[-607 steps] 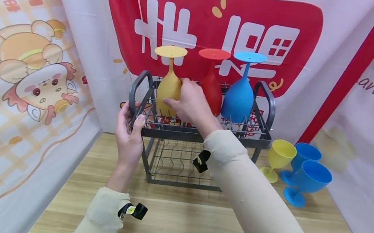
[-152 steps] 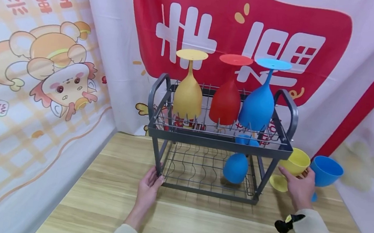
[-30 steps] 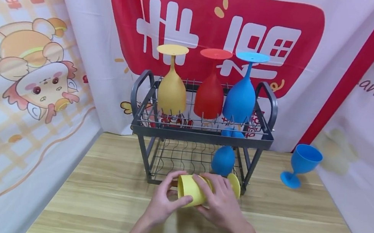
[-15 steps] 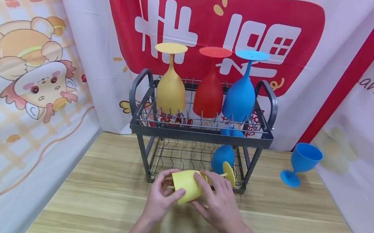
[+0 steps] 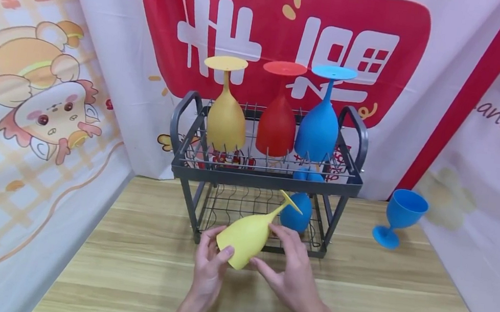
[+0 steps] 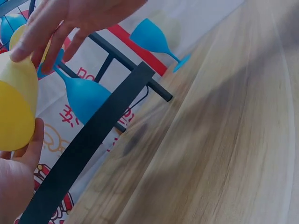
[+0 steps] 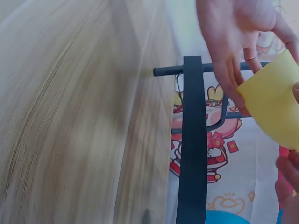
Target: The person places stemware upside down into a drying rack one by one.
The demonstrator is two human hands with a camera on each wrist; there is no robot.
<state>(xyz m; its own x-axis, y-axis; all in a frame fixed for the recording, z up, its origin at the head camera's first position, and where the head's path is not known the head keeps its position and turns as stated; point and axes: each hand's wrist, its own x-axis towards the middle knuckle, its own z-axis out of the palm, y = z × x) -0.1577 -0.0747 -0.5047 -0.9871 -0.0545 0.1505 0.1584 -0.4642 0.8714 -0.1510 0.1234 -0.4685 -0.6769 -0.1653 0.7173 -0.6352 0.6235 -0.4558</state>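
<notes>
Both hands hold a yellow plastic goblet (image 5: 244, 237) in front of the rack, tipped with its mouth down to the left and its foot up to the right. My left hand (image 5: 210, 264) grips the bowl near the rim, thumb in front and fingers behind. At the other end of the bowl, by the stem, my right hand (image 5: 294, 277) pinches it between thumb and fingers. The two-tier dark metal rack (image 5: 265, 181) stands just behind. On its lower tier is an upside-down blue goblet (image 5: 296, 213), partly covered by the yellow goblet's foot in the head view.
Upside down on the top tier stand a yellow goblet (image 5: 226, 122), a red goblet (image 5: 277, 128) and a blue goblet (image 5: 317, 133). Another blue goblet (image 5: 403, 209) stands upright on the wooden table (image 5: 400, 297), right of the rack. Printed cloth hangs behind and at both sides.
Over the last second the yellow goblet has turned in the hands, its foot swinging up and its mouth dipping. Earlier, the right hand took it from beside the rack; a blue goblet came onto the lower tier.
</notes>
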